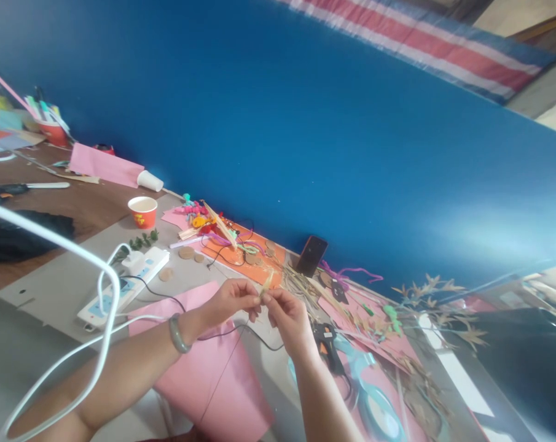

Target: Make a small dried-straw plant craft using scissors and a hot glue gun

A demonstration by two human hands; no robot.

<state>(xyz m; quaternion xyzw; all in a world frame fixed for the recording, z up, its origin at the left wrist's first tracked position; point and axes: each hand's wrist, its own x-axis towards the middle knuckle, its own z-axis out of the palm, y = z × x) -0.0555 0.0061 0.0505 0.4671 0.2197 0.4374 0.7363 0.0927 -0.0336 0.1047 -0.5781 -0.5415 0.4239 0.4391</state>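
Note:
Both hands meet above the pink paper [204, 368] near the middle of the view. My left hand [234, 299], with a greenish bangle [179, 334] at its wrist, pinches the base of a small pale, dried leaf-like piece [268, 281]. From the other side my right hand [287, 316] closes thumb and finger on the same piece. Its tip sticks up above the fingertips, while the lower part is hidden between them. To the right of my right wrist lies a black hot glue gun [326, 344].
A white power strip [125, 291] with cables lies left; a white cable loop [114, 294] crosses the foreground. A red paper cup [142, 213], craft scraps [208, 224], a phone [311, 255] and dried stems [300, 285] line the blue partition [278, 135]. Blue tape rolls [381, 414] lie right.

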